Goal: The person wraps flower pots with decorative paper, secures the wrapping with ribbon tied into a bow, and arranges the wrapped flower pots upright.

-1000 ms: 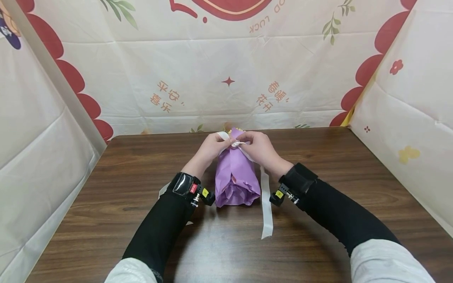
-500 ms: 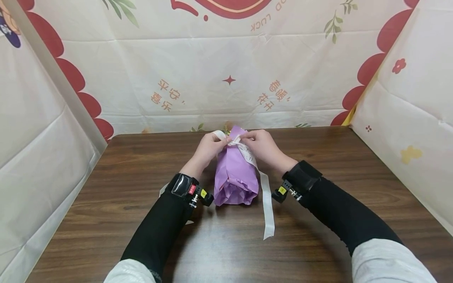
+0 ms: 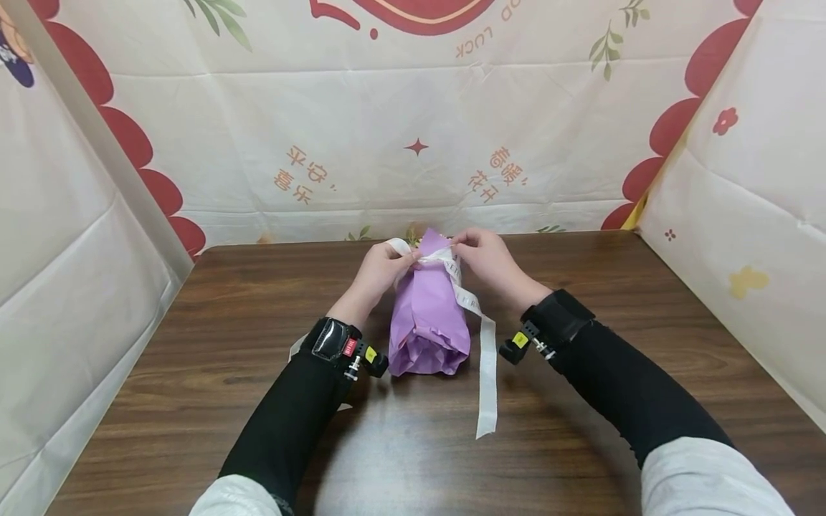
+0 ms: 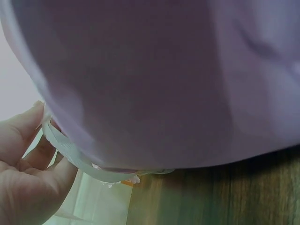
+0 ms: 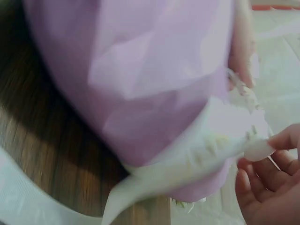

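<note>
A: How are the arms posed?
B: Two forearms in black sleeves reach forward over the brown table and converge near its far edge. The left hand and the right hand face each other across a purple bundle.

A: What is the state of each grip?
B: The left thumb and fingers pinch the white ribbon at the bundle's narrow neck. The right thumb and forefinger pinch it on the opposite side; in the right wrist view the other fingers are bent.

A: And the bundle's position?
B: It is on the table between the hands, its wide, crumpled end toward the person. The ribbon crosses its neck, and a long tail trails down its right side to the tabletop.

A: What differs from half a second earlier?
B: The right hand has shifted outward to the right and slightly farther forward, widening the gap between the hands; the left keeps nearly the same place. One second earlier, the fingertips almost met over the neck.
</note>
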Motion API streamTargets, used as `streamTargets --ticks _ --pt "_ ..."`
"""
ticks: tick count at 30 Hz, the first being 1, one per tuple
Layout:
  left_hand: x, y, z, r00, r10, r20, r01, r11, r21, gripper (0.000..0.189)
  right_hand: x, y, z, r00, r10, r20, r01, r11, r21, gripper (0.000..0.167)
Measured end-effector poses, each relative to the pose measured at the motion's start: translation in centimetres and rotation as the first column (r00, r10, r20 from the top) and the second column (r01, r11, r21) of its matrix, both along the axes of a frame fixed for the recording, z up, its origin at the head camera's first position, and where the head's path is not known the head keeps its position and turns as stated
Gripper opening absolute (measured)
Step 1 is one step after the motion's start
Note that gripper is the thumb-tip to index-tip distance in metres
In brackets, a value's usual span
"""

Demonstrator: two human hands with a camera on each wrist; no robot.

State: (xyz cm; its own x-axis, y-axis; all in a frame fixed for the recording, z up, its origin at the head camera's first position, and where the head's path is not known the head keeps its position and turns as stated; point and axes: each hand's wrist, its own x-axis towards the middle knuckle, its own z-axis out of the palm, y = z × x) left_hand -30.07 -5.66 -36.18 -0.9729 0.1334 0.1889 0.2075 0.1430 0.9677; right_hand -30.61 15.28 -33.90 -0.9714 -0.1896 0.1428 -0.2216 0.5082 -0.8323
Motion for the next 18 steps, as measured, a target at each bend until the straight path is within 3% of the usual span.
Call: streamTargets --ticks 3,5,12,15,18 --pt "0.1 0.0 0.0 1.000 0.007 -0.005 -0.007 1.000 -0.011 0.019 0.0 0.6 0.2 0.996 -0.001 0.090 0.011 0.994 -0.108 0.023" --pt "0.1 0.0 0.0 1.000 0.018 -0.002 -0.018 1.000 -0.023 0.020 -0.1 0.9 0.4 0.995 -0.004 0.104 0.018 0.990 -0.137 0.023" --pt "0.1 0.2 -0.2 0.999 0.049 0.017 -0.048 0.998 -0.047 0.019 0.3 2.0 1.1 1.000 0.000 0.029 0.006 0.976 -0.215 0.023" --pt "0.2 0.3 -0.3 0.999 0.051 0.018 -0.050 0.998 -0.031 0.019 0.6 2.5 1.7 1.000 0.014 -0.017 -0.016 0.991 -0.130 0.023" --pt "0.3 0.2 -0.3 0.998 0.054 0.008 -0.054 0.998 -0.018 0.019 0.8 3.2 2.3 0.996 0.046 -0.075 -0.042 0.997 0.063 0.021"
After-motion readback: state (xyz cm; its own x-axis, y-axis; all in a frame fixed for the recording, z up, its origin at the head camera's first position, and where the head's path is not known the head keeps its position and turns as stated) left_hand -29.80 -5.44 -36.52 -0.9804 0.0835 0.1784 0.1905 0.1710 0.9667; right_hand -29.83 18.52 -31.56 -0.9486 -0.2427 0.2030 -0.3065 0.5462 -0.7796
